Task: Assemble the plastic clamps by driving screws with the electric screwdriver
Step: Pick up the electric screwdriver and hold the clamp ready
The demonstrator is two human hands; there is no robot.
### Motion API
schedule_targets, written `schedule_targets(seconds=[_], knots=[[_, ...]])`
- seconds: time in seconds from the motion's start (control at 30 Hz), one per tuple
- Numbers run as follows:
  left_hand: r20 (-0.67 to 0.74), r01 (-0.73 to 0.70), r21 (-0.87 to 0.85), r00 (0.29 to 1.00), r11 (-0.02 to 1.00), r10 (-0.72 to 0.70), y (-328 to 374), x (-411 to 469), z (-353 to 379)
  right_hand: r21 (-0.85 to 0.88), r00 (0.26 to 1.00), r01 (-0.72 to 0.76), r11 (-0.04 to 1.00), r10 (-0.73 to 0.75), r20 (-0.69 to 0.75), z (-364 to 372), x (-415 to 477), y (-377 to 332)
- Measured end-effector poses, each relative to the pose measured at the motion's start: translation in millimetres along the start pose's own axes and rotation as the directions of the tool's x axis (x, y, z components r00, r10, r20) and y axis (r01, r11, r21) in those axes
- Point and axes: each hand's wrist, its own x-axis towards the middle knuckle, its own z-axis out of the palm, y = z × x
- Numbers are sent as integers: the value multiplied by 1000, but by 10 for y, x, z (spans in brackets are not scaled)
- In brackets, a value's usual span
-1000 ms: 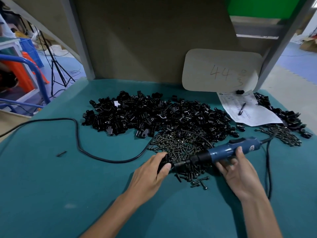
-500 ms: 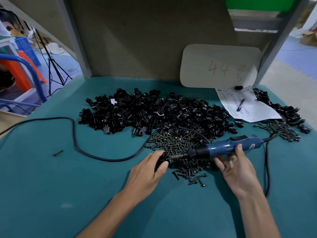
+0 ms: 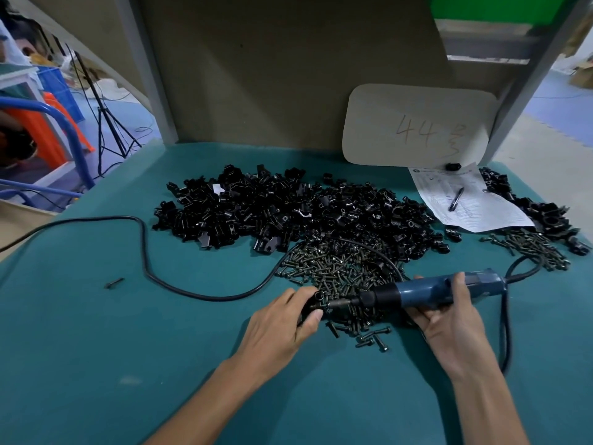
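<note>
Teal matting covers the bench (image 3: 160, 348), closed at the far side by a drab board (image 3: 272, 75) against which a card (image 3: 417, 126) marked 44 leans. Black clamps (image 3: 288, 210) lie heaped across the middle, and dark screws (image 3: 340, 271) form a lower heap just near of them, so both stocks sit within your reach. Smaller lots of each lie far right beside a sheet (image 3: 471, 203) with a pen (image 3: 455, 199) on it. Your left hand (image 3: 276, 332) rests palm down at the near left edge of the screws, fingers and thumb curled round one clamp (image 3: 316, 298), most of which they hide. This grip likely steadies the part against the bit's turning. Your right hand (image 3: 452, 326) cradles the blue screwdriver (image 3: 436, 290) from below, fingers wrapped under the body and thumb laid over its top. You hold the tool almost level, bit pointing left, its tip meeting the clamp at your left fingertips. Whether a screw sits on the bit cannot be told. A black cord (image 3: 144, 252) arcs across the screws and trails off the left edge, lying on the bench rather than over your forearms. By this evidence you are seating or driving one screw, with most of the stock unassembled.
</note>
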Motion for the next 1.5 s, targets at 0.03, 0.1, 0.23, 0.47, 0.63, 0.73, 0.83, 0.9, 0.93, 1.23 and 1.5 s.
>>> schedule_targets(seconds=[0.03,0.1,0.23,0.47,0.63,0.73,0.83,0.9,0.93,1.23,1.5], knots=[[-1,-2,0,1000,1000,2,-2,1,1,-13,1000,7,1000,-7,8,2,4,6],[-4,-11,3,1000,1000,11,0,-1,6,-21,1000,14,1000,-14,18,-6,11,14],[-5,-10,-2,1000,1000,10,6,-6,3,-36,999,-5,999,7,52,-36,10,19],[-9,-4,-18,1000,1000,4,22,-11,-22,-45,998,-34,998,37,51,-32,-13,10],[-14,-14,-19,1000,1000,14,32,-18,-30,-40,999,-24,999,25,40,4,-27,15],[-17,-18,-12,1000,1000,18,32,-18,-31,-51,998,-24,998,27,49,11,-35,11],[-16,-17,-12,1000,1000,17,32,-17,-31,-36,998,-24,999,26,55,16,-49,4],[-20,-23,-8,1000,1000,23,33,-19,-29,-25,998,-16,1000,17,60,29,-65,3],[-22,-26,-6,999,1000,26,32,-19,-29,-19,998,-14,1000,15,58,34,-66,4],[-20,-22,11,1000,1000,22,31,-16,-22,-33,998,-26,999,28,60,31,-72,4],[-21,-24,42,999,999,25,24,-12,-16,-37,997,-33,999,35,65,36,-70,9]])
